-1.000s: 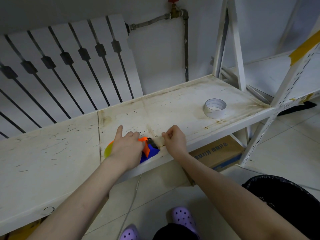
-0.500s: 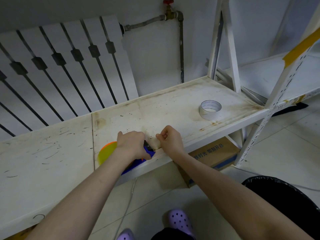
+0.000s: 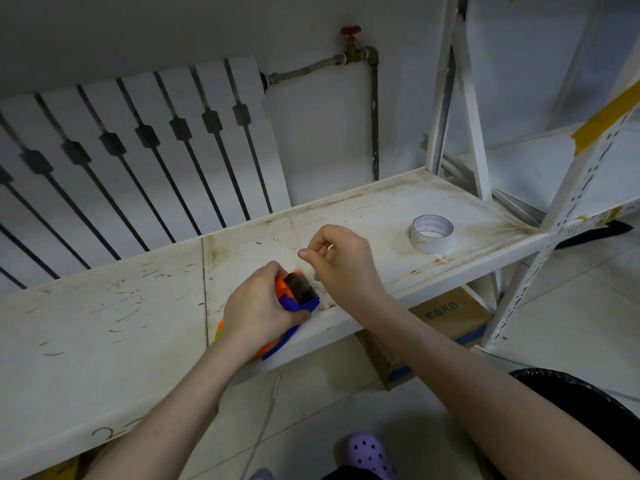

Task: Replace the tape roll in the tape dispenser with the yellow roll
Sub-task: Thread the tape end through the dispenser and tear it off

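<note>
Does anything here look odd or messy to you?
The white shelf is stained brown and scratched. A strip of yellow tape is stuck crookedly on the shelf post at right. A roll of tape lies apart from the dispenser held by the left hand.

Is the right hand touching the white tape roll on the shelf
No, the right hand is raised near the tape dispenser, well apart from the white tape roll lying farther right on the shelf.

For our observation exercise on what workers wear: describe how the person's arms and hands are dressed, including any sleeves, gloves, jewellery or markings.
Both forearms are bare, with no sleeves in view. The left hand and right hand wear no gloves, and no rings, watch, bracelets or markings show on either.
</note>
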A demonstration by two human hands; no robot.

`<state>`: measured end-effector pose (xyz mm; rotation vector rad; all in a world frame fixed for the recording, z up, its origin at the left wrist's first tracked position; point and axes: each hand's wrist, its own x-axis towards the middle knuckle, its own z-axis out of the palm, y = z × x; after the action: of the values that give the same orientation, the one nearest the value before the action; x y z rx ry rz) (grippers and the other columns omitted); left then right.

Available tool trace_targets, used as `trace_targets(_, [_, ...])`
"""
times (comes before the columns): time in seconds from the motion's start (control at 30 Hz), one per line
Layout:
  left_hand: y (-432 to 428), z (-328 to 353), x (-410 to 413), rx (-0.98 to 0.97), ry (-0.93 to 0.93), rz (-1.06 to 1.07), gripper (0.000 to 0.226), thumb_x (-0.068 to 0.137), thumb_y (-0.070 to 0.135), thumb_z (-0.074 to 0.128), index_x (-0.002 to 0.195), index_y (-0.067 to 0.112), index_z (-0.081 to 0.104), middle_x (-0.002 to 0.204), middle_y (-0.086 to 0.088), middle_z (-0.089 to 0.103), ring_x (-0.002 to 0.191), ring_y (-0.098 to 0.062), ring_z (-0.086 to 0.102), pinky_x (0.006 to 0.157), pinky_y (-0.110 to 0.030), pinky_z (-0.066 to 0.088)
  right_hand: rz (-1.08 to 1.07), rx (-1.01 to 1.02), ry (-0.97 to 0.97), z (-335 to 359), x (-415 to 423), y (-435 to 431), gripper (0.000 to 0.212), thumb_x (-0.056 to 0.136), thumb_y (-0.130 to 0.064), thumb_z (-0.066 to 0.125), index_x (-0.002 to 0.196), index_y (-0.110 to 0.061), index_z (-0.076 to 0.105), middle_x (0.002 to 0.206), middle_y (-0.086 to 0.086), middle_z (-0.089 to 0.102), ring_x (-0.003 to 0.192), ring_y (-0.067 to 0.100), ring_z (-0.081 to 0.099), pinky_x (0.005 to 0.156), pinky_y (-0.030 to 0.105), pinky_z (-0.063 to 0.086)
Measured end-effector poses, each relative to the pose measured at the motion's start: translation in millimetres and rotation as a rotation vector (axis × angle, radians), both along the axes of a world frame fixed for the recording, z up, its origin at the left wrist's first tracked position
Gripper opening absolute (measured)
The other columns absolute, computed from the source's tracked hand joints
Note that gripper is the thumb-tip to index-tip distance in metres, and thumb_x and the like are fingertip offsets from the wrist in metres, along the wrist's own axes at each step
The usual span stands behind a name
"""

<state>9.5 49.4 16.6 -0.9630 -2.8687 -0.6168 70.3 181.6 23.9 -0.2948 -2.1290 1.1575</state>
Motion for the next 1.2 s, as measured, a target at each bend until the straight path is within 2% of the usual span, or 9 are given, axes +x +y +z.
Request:
trace_targets(0.13, [-4.2,3.6,2.5,0.122,-0.037,0.036,0.056,0.054,0.047,0.081,0.094,0.028,0.046,0.092,0.008,0.058,0.079,-0.015,0.052,0.059,-0.025,0.041,-0.011,0.103,0.032,10.9,-2.0,-2.9,0.015,0.083,-0.018,0.067,0.074,-0.01,0.058,0.074,0.004,0.06,0.064,0.02,0.059,0.062,0.032,0.051])
trace_targets(0.2, [-7.8,3.3,5.5,0.183,-0.045,0.036,0.054,0.055,0.044,0.082,0.093,0.029,0.046,0.091,0.008,0.057,0.079,-0.013,0.051,0.056,-0.018,0.036,-0.032,0.083,0.006,7.8,-1.4,1.4,0.016,0.084,-0.022,0.066,0.074,-0.013,0.057,0.074,0.001,0.06,0.065,0.019,0.061,0.063,0.035,0.053])
trace_targets(0.3, [-11.6,2.2,9.8,0.251,-0.068,0.02,0.055,0.058,0.04,0.083,0.095,0.031,0.044,0.094,0.012,0.055,0.083,-0.011,0.05,0.058,-0.011,0.032,-0.042,0.012,-0.039,1.7,-0.8,6.5,0.015,0.084,-0.026,0.066,0.077,-0.016,0.057,0.076,-0.002,0.061,0.062,0.016,0.064,0.065,0.037,0.056])
trace_targets(0.53, [-16.5,0.4,12.4,0.357,-0.136,0.004,0.057,0.061,0.033,0.084,0.1,0.032,0.042,0.101,0.015,0.051,0.092,-0.007,0.047,0.062,-0.009,0.032,-0.007,-0.117,-0.085,0.2,-6.2,9.0,0.017,0.082,-0.031,0.068,0.078,-0.017,0.058,0.079,-0.004,0.062,0.05,0.007,0.065,0.061,0.026,0.055])
trace_targets(0.6, [-16.9,-0.1,12.5,0.385,-0.147,0.007,0.058,0.062,0.031,0.084,0.102,0.031,0.042,0.101,0.016,0.05,0.093,-0.006,0.046,0.062,-0.008,0.031,0.013,-0.154,-0.094,0.8,-7.6,9.6,0.018,0.082,-0.03,0.068,0.078,-0.016,0.059,0.077,-0.005,0.062,0.048,0.005,0.065,0.06,0.019,0.052])
trace_targets(0.7, [-17.1,-0.1,14.0,0.422,-0.149,0.007,0.057,0.062,0.032,0.083,0.101,0.032,0.041,0.092,0.024,0.046,0.081,0.001,0.045,0.061,-0.008,0.031,0.038,-0.233,-0.111,0.9,-8.7,10.1,0.019,0.081,-0.03,0.069,0.078,-0.014,0.059,0.075,-0.004,0.062,0.046,0.004,0.064,0.047,0.009,0.043])
trace_targets(0.8, [-19.6,-1.6,13.2,0.459,-0.169,0.001,0.056,0.062,0.031,0.084,0.1,0.031,0.043,0.089,0.028,0.044,0.079,0.009,0.044,0.061,-0.009,0.032,0.056,-0.315,-0.16,-1.4,-10.4,8.7,0.023,0.081,-0.03,0.069,0.082,-0.009,0.06,0.07,-0.002,0.062,0.047,0.005,0.064,0.044,0.013,0.042])
trace_targets(0.93, [-23.0,-4.6,10.7,0.505,-0.187,-0.003,0.056,0.06,0.029,0.085,0.101,0.029,0.046,0.096,0.018,0.052,0.082,0.004,0.049,0.063,-0.01,0.035,0.092,-0.366,-0.203,-6.1,-11.4,4.4,0.025,0.082,-0.029,0.068,0.083,-0.006,0.059,0.065,0.002,0.063,0.045,0.004,0.062,0.046,0.021,0.046])
trace_targets(1.2, [-25.9,-13.5,5.9,0.57,-0.2,-0.028,0.058,0.057,0.027,0.086,0.102,0.028,0.049,0.097,0.017,0.057,0.089,-0.006,0.057,0.07,-0.015,0.043,0.112,-0.347,-0.301,-22.9,-17.8,-8.8,0.027,0.088,-0.029,0.06,0.087,-0.002,0.061,0.062,-0.001,0.061,0.047,0.007,0.058,0.047,0.02,0.045])
